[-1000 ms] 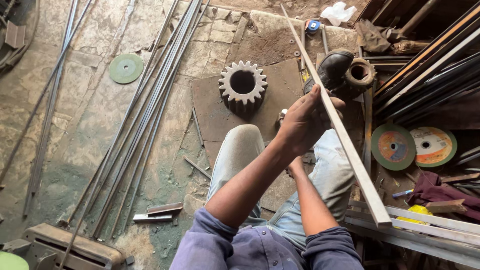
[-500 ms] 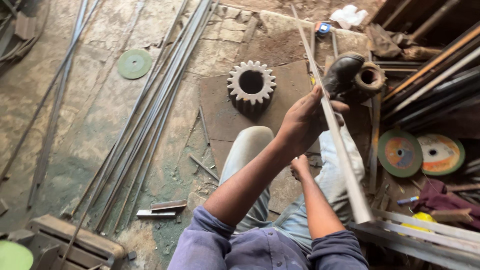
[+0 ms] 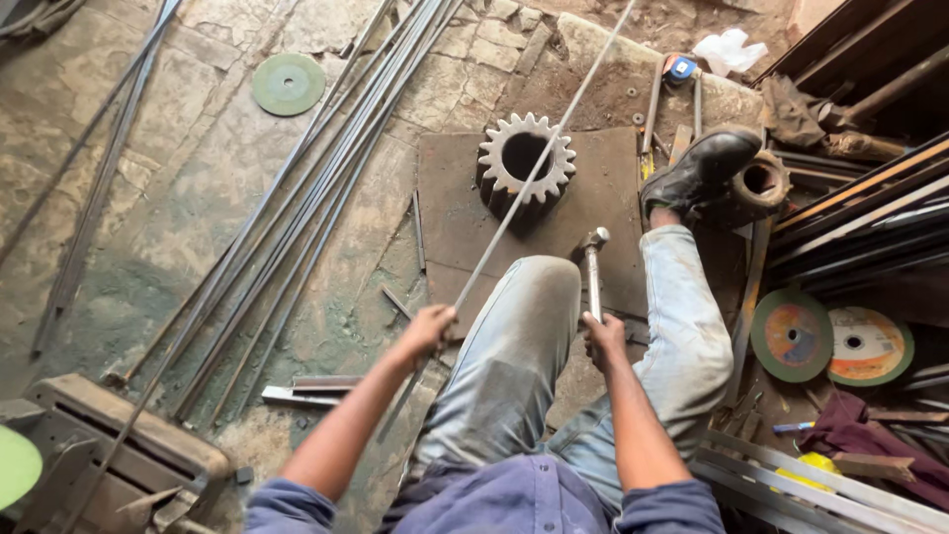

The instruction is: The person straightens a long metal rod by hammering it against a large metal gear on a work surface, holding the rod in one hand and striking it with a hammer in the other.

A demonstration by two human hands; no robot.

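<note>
Workshop floor of worn, stained stone slabs (image 3: 148, 198), viewed from above by a seated person in faded jeans with blue sleeves. A rusty steel plate (image 3: 450, 213) lies flat on the floor ahead of the knees, and a large toothed gear (image 3: 494, 163) with a round bore stands on it near its far edge.

Left hand (image 3: 427, 330): closed around a long thin metal rod (image 3: 539, 163), gripped close to its near end. The rod slants up and to the right, crossing in front of the gear and running out of the top of the view. A short length of it projects below the fist, towards the left knee.

Right hand (image 3: 601, 338): closed around the handle of a hammer (image 3: 592, 267). The hammer points away from the body, its metal head over the plate between the two legs, just right of the left knee. Whether the head rests on the plate cannot be told.

The two hands are apart, one either side of the left thigh, each clamped on its own item.

Surroundings: a bundle of long steel bars (image 3: 326, 168) lies diagonally across the floor to the left. A green disc (image 3: 288, 84) lies flat beyond them. The right foot, in a black boot (image 3: 702, 163), rests at the plate's right edge beside a short rusty pipe section (image 3: 759, 181). Two grinding discs (image 3: 825, 338) lie side by side at the right, near stacked metal stock. A grey machine base (image 3: 109, 435) sits at lower left
</note>
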